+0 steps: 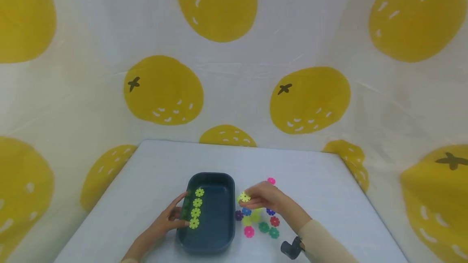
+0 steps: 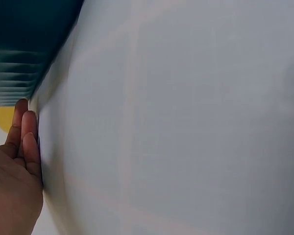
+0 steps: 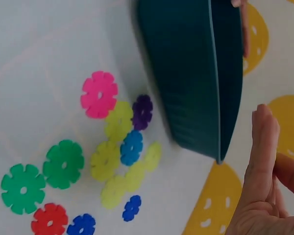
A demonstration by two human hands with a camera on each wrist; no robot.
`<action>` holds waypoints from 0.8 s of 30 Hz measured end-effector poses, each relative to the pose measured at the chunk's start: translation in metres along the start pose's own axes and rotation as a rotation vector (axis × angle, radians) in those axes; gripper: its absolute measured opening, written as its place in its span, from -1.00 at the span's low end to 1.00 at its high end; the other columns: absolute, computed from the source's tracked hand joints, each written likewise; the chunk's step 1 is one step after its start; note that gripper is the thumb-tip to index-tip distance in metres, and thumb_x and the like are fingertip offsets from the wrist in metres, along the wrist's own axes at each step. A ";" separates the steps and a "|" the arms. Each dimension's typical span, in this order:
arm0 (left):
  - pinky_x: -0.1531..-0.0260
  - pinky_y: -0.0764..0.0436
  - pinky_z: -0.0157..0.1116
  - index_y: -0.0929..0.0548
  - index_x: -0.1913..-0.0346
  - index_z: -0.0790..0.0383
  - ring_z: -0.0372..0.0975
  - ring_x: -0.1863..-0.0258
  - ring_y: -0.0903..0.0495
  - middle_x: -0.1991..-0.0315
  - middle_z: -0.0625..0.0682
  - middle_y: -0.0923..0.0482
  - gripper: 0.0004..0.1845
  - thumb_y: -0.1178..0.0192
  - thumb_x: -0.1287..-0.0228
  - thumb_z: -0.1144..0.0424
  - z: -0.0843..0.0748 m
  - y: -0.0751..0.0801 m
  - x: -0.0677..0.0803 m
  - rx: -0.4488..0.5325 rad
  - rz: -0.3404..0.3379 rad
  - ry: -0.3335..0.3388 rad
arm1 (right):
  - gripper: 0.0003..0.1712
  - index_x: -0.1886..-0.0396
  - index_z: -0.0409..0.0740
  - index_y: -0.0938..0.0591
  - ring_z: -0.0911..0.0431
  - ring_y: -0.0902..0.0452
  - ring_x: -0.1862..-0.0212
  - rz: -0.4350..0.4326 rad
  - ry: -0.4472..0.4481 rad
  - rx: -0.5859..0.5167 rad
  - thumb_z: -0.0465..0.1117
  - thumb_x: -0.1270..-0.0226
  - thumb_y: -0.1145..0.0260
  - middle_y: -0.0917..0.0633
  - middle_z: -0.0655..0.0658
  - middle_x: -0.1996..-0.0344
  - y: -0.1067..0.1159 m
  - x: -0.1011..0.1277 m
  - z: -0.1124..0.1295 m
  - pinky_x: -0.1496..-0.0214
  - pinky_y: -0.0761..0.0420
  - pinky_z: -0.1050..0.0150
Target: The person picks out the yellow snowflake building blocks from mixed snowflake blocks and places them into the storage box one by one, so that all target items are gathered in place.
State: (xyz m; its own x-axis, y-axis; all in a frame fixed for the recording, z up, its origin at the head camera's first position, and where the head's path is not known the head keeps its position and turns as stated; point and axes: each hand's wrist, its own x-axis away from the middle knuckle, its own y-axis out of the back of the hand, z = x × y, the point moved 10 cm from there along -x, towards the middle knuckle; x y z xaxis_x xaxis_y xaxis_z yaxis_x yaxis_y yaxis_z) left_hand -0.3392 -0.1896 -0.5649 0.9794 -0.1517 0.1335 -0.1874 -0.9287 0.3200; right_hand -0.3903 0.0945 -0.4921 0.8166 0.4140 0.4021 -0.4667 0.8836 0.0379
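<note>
A dark teal plastic tray holds several yellow-green, flower-shaped notched discs in a row along its left side. My left hand holds the tray's left side, thumb and index finger spread over the rim; in the left wrist view the other fingers lie along the outer wall. My right hand pinches a yellow-green disc just beyond the tray's right rim, above the loose discs. In the right wrist view that disc is hidden behind the fingers.
Loose flower discs lie right of the tray: pink, purple, green, red, blue and several yellow. Another pink disc lies behind the right hand. A white cloth covers the table; lemon-patterned fabric surrounds it.
</note>
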 end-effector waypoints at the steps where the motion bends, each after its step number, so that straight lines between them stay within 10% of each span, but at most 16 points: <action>1: -0.08 -0.41 -0.06 -0.06 -0.39 -0.30 -0.13 0.00 -0.42 -0.15 0.15 -0.38 -0.06 -0.38 0.02 0.13 0.000 0.000 0.000 -0.004 -0.003 0.002 | -0.63 0.17 -0.35 -0.60 -0.05 -0.67 0.26 0.012 -0.002 0.004 -0.13 -0.17 -0.33 -0.70 -0.28 0.30 -0.006 -0.003 0.002 0.19 -0.62 0.23; 24: 0.07 -0.51 -0.09 -0.04 -0.40 -0.28 -0.07 0.01 -0.45 -0.08 0.18 -0.42 -0.06 -0.37 -0.01 0.14 0.000 -0.001 -0.003 0.021 0.005 -0.021 | -0.71 0.24 -0.50 -0.62 -0.08 -0.67 0.37 0.430 -0.088 0.259 -0.27 -0.23 -0.22 -0.68 -0.40 0.36 -0.140 -0.065 0.033 0.28 -0.65 0.15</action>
State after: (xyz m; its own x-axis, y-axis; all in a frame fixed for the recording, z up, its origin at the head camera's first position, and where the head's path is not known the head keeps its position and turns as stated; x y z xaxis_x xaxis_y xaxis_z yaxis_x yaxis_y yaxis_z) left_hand -0.3415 -0.1885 -0.5659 0.9798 -0.1634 0.1153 -0.1911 -0.9347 0.2998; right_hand -0.3890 -0.0636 -0.4931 0.5054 0.6987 0.5063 -0.8324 0.5494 0.0726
